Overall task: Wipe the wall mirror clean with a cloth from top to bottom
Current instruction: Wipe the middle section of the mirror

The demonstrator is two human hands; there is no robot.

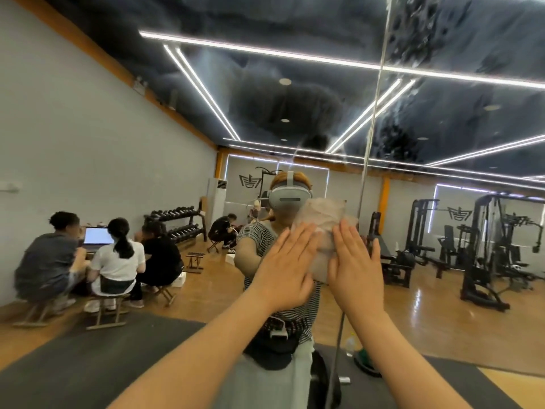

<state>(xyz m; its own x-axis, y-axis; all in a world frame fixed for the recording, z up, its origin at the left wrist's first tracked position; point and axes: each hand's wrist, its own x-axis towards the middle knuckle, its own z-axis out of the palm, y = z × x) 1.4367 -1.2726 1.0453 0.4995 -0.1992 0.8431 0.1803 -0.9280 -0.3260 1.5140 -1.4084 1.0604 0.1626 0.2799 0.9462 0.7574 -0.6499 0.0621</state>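
The wall mirror [295, 107] fills nearly the whole head view, with a vertical seam [372, 119] right of centre. A pale greyish cloth [323, 219] lies flat against the glass at chest height. My left hand [287, 267] presses its left part with straight fingers. My right hand [355, 261] presses its right part, fingers also straight. Both forearms reach up from the bottom of the frame. Smears and streaks show on the upper glass, heaviest in the right panel [418, 36].
The mirror reflects a gym: my own reflection [283, 305], several seated people [97, 255] at left, a dumbbell rack [180, 222], weight machines [483, 249] at right. A dark mat [88, 358] and small objects [362, 358] lie at the mirror's base.
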